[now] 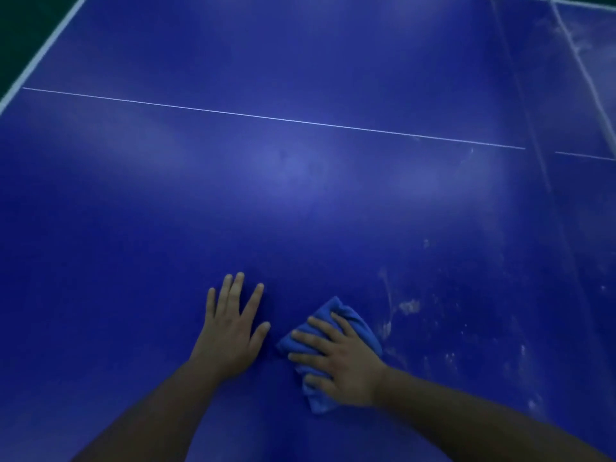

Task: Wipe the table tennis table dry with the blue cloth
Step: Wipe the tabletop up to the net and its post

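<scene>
Fingers (313, 340) of the right hand (346, 368) are spread straight and pressed flat on the blue cloth (348, 313), which is bunched on the near part of the table (300, 195). The left hand (230, 338) is laid open on the bare surface just beside it, holding nothing. Wiping is judged to be under way, not finished: pale streaks (408, 306) are seen right of the cloth, while the wide area to the left and beyond looks even. Whether that area is dry cannot be told. The cloth is seen as 1 soft, crumpled pad, partly hidden under the palm.
</scene>
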Available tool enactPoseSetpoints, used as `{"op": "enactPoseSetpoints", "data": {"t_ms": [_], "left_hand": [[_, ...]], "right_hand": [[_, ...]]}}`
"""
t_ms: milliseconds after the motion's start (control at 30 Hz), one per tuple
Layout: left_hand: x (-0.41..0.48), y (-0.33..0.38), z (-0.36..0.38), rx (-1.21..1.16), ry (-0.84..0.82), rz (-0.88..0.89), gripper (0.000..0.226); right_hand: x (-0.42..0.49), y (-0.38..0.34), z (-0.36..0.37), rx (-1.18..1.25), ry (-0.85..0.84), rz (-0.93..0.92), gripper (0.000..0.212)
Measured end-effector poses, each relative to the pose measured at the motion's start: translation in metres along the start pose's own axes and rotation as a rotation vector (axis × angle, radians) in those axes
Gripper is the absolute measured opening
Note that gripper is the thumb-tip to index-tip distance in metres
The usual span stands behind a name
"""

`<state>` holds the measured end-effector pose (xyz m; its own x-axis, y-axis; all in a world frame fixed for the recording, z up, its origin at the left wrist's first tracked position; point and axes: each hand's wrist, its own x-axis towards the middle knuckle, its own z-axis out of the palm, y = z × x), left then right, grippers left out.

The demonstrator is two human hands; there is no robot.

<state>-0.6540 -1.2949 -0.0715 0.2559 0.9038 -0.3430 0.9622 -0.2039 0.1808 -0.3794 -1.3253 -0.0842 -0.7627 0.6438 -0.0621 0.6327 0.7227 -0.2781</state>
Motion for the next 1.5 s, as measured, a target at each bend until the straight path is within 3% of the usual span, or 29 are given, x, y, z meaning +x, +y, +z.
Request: {"op": "enactPoseSetpoints", "data": {"t_ms": [67,167,233,467,600,667,733,767,800,867,967,1133,1200,1300,1500], "left_hand": [[-0.020,-0.011,0.009,0.014,-0.015,-0.007,0.073],[-0.033,-0.024,0.017,-0.001,-0.052,0.011,0.080],[-0.033,-0.028,0.017,-0.054,-0.050,0.026,0.080],[-0.041,-0.039,0.013,-0.051,-0.091,0.188,0.079],[-0.057,-0.038,0.016,-0.016,-0.100,0.281,0.080],[-0.066,-0.033,0.017,0.011,-0.107,0.334,0.079],[-0.071,-0.028,0.018,0.026,-0.101,0.383,0.077],[-0.073,-0.026,0.019,0.024,-0.093,0.391,0.076],[-0.073,-0.023,0.021,0.028,-0.091,0.403,0.075],[-0.074,-0.018,0.024,0.046,-0.094,0.437,0.073],[-0.073,-0.014,0.027,0.084,-0.104,0.506,0.073],[-0.068,0.000,0.026,0.147,-0.161,0.582,0.079],[-0.067,0.003,0.027,0.150,-0.151,0.592,0.079],[-0.065,0.004,0.027,0.144,-0.136,0.582,0.079],[-0.061,-0.009,0.023,0.118,-0.094,0.519,0.079]], "right_hand": [[0.012,0.016,-0.003,-0.037,0.052,0.092,0.042],[0.046,0.035,-0.016,0.091,0.174,0.555,0.049],[0.060,0.013,-0.009,0.108,0.184,0.699,0.052],[-0.019,-0.165,0.057,-0.016,0.147,0.531,0.047],[-0.069,-0.175,0.060,-0.133,0.074,0.598,0.043],[-0.062,-0.168,0.054,-0.075,0.104,0.929,0.046],[-0.026,-0.173,0.048,0.042,0.265,1.354,0.051],[-0.003,-0.184,0.049,0.070,0.314,1.478,0.051],[0.018,-0.198,0.052,0.053,0.340,1.524,0.052],[0.041,-0.224,0.058,0.046,0.302,1.446,0.053],[0.003,-0.230,0.069,0.072,0.275,1.402,0.050],[-0.128,-0.173,0.045,0.122,0.333,2.038,0.044],[-0.161,-0.162,0.026,0.195,0.426,2.176,0.045],[-0.138,-0.167,0.012,0.124,0.475,2.116,0.048],[0.022,-0.251,0.048,0.240,0.238,1.524,0.052]]}}
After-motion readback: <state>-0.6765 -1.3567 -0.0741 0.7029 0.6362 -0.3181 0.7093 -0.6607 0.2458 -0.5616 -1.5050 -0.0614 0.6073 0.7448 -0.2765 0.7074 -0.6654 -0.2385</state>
